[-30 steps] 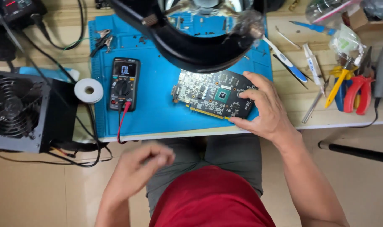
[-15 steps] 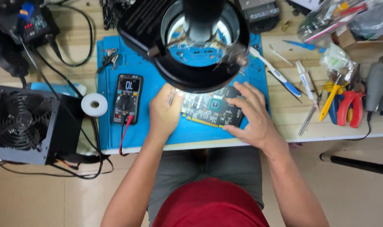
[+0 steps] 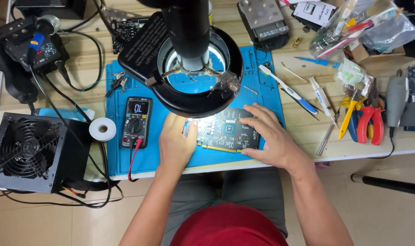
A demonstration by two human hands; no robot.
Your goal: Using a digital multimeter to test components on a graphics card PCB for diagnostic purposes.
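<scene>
Red shirt, grey trousers, bare forearms, no gloves or sleeves

Single head-worn view, looking steeply down from above, fairly close, workbench edge just beyond both hands, lap below them.

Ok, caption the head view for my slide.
Both hands, left hand and right hand, rest on a circuit board under a ring lamp.

Wooden bench (image 3: 307,132), blue mat (image 3: 162,159), perhaps silicone
</scene>
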